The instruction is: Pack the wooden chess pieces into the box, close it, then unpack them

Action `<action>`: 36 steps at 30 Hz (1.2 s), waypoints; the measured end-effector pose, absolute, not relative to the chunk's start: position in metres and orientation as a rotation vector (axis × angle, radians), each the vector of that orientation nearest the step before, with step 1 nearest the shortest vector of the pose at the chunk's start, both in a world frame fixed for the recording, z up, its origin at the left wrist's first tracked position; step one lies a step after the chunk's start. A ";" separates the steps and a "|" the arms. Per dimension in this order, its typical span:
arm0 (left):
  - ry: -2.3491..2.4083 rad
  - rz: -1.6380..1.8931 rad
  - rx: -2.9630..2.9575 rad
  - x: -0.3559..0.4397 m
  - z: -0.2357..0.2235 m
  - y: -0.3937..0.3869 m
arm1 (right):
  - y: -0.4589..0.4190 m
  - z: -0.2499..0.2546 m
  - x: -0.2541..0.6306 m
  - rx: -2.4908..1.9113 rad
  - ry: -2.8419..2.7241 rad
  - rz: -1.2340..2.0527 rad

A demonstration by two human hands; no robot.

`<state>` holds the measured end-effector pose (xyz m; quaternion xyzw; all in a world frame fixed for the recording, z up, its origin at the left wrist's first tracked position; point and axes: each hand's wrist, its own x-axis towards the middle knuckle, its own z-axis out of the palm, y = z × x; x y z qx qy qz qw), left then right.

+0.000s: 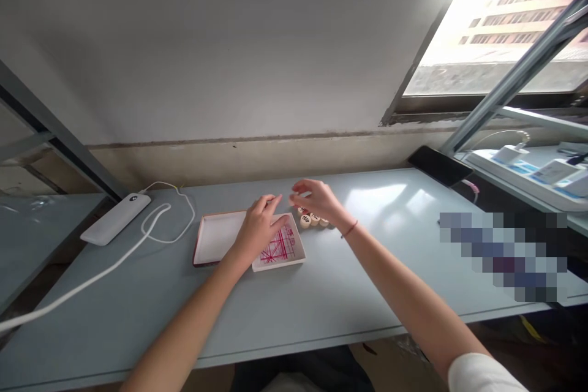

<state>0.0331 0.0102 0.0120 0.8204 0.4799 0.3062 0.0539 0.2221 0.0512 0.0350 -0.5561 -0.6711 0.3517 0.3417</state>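
Several round wooden chess pieces with dark carved characters stand in a small cluster on the pale blue table, right next to a shallow white tray. Beside that tray, and overlapping its right end, lies a white card or lid printed with a red board grid. My left hand hovers over the tray's right part, fingers apart, holding nothing visible. My right hand is just above the pieces, fingers curled and apart, and partly hides the cluster.
A white power bank lies at the table's left, with white cables running off the edge. A black phone or tablet sits at the back right. Power strips stand on a lower shelf behind metal frame bars. A pixelated patch covers part of the right table.
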 end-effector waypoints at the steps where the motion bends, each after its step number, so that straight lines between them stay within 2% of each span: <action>1: 1.407 0.961 2.481 0.034 0.010 0.010 | 0.042 0.032 0.214 -1.343 -1.698 1.033; 6: 1.328 1.022 2.430 0.030 0.007 0.006 | 0.021 0.021 0.194 -1.117 -1.559 1.296; 10: 1.458 0.958 2.450 0.023 0.005 0.002 | 0.024 0.011 0.197 -1.128 -1.459 1.314; 13: 1.545 0.778 2.483 0.025 0.003 0.000 | 0.025 0.004 0.203 -1.219 -1.454 1.182; 17: 1.619 0.576 2.556 0.032 0.002 0.000 | 0.020 0.001 0.207 -1.337 -1.631 0.853; 24: 1.760 0.492 2.552 0.021 -0.001 0.002 | 0.011 0.004 0.196 -1.230 -2.131 0.333; 30: 1.712 0.471 2.487 0.015 -0.004 0.004 | 0.010 -0.001 0.192 -1.165 -2.391 0.072; 36: 1.638 0.550 2.506 0.016 -0.008 0.004 | 0.011 -0.003 0.188 -1.270 -2.470 0.036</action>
